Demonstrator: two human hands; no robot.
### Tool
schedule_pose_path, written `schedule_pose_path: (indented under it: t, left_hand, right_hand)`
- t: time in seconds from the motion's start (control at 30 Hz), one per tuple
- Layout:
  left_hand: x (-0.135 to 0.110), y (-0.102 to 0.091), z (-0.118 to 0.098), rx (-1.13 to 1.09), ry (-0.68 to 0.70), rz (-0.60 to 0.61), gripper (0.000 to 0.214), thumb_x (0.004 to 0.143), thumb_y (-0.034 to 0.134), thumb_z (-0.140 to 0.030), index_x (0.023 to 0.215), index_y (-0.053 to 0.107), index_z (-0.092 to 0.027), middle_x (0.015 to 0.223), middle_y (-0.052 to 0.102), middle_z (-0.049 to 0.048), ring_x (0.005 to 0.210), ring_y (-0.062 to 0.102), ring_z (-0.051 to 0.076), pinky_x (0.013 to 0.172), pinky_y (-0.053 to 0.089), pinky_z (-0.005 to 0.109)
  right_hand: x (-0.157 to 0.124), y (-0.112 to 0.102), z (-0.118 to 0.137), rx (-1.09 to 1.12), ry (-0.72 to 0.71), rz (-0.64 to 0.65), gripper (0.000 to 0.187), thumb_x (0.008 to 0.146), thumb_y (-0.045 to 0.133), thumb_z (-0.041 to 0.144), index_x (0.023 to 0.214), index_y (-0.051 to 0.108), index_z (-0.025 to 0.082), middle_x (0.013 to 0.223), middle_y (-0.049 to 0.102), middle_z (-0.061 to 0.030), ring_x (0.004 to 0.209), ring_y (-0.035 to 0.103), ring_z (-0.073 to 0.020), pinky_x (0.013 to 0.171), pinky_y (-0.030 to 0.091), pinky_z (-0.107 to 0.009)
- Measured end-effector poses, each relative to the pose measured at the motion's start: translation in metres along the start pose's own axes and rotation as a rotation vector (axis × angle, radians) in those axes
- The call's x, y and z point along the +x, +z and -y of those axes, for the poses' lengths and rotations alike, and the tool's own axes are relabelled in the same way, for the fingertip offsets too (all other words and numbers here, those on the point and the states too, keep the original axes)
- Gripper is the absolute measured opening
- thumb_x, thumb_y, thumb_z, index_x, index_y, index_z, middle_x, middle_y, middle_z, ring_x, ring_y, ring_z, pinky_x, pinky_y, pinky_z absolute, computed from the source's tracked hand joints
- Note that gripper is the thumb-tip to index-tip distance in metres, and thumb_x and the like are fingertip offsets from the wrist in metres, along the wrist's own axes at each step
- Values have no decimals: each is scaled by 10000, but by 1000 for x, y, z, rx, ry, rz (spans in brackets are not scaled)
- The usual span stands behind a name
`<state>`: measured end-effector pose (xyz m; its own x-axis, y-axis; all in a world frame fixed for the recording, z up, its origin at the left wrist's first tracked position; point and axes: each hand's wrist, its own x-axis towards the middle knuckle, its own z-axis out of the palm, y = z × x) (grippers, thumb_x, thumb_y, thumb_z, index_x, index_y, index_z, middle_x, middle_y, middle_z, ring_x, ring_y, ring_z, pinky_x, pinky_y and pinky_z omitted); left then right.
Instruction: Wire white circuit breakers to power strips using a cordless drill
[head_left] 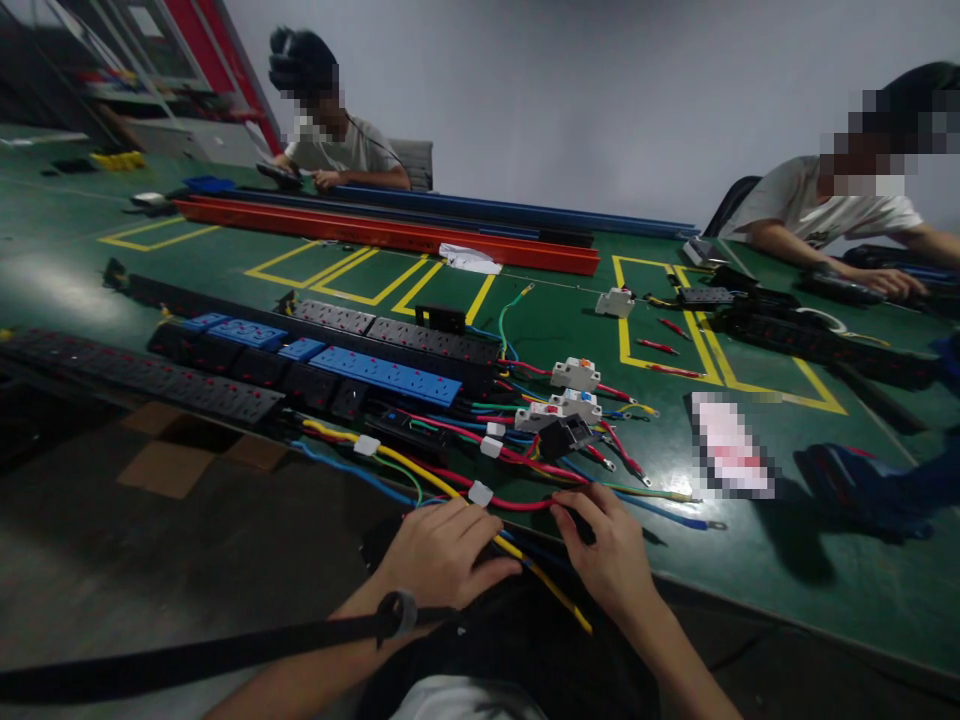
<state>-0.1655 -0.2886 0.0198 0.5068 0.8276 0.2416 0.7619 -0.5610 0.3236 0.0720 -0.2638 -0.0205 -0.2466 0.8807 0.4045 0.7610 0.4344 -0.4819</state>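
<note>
My left hand (446, 548) is closed over a yellow wire (405, 462), whose loose end hangs past my thumb over the table's edge. A blue wire (352, 478) and a thin green wire run toward the same hand. With thumb and forefinger, my right hand (611, 545) pinches a red wire (517, 503). A white tag (480, 493) sits on the wires between my hands. Beyond them lie power strips with blue sockets (386, 375) and grey sockets (431, 340). Their wires lead to white circuit breakers (576, 375) and a black switch block (564, 438).
An orange-red metal profile (390, 235) lies across the green table (795, 590). A blurred-out phone-like object (731, 445) lies at right, near a blue-and-black tool (862, 480). Two co-workers (352, 145) sit across the table. Red wire pieces (658, 346) lie inside yellow tape marks.
</note>
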Motion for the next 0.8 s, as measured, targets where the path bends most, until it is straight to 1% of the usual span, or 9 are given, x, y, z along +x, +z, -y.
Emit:
schedule_pose_path:
  t: [0.07,0.1,0.17,0.23,0.3,0.4,0.53,0.67,0.8]
  left_hand:
    - [15,5,-10,74,-14,189,395,813,659,-529,957,642,-161,886,691,86,801,659,274,643,499,349]
    - [20,7,-15,110,-13,269,391,813,664,-508,964,639,-148,884,690,101,794,663,289,619,497,352]
    - [25,9,-21,168,-7,381,254,873,615,-366,992,632,-142,874,689,113,767,670,291,588,486,343]
    - [27,9,-23,180,-24,434,161,911,517,-219,1017,624,-164,878,692,102,737,673,274,575,469,326]
    - [29,6,-21,106,-56,448,186,895,488,-172,1027,614,-206,890,695,65,740,673,255,593,456,314]
    - [32,-1,-14,-120,-143,414,189,825,543,-172,983,604,-255,855,693,-11,761,663,202,649,436,279]
    - [34,-13,-9,-344,-250,379,172,742,586,-176,903,580,-239,784,665,-48,709,626,137,618,386,224]
    - [34,-22,-12,-336,-268,437,244,697,587,-175,930,561,-243,739,632,-55,662,586,131,560,335,229]
    - [39,-21,-18,-155,-233,494,237,816,570,-354,1023,600,-243,776,655,-1,768,626,205,622,372,278]
  right_hand:
    - [-1,0,0,6,9,10,131,908,564,258,985,663,221,933,595,-42,876,580,-154,789,481,-289]
    - [-1,0,-1,8,13,13,134,909,560,260,986,663,221,933,594,-44,879,578,-156,791,481,-291]
    - [-2,0,-2,12,20,18,139,912,554,266,985,663,220,931,592,-48,878,575,-161,792,481,-295]
    - [-2,1,-3,14,24,15,143,913,550,271,984,665,222,935,592,-52,884,573,-166,796,482,-299]
    - [-3,1,-4,19,28,15,145,915,547,273,983,666,224,941,593,-53,889,572,-167,800,482,-299]
    - [-3,1,-5,24,34,18,145,916,546,274,980,667,226,940,595,-51,882,571,-164,787,481,-291]
    - [-3,0,-5,19,36,15,146,915,547,278,982,668,232,938,599,-47,882,573,-165,781,478,-288]
    - [-3,0,-5,24,32,21,148,918,541,276,984,667,235,942,598,-46,887,571,-164,788,477,-288]
    - [-4,0,-5,28,40,24,150,918,541,279,989,665,233,958,592,-48,906,566,-164,803,478,-287]
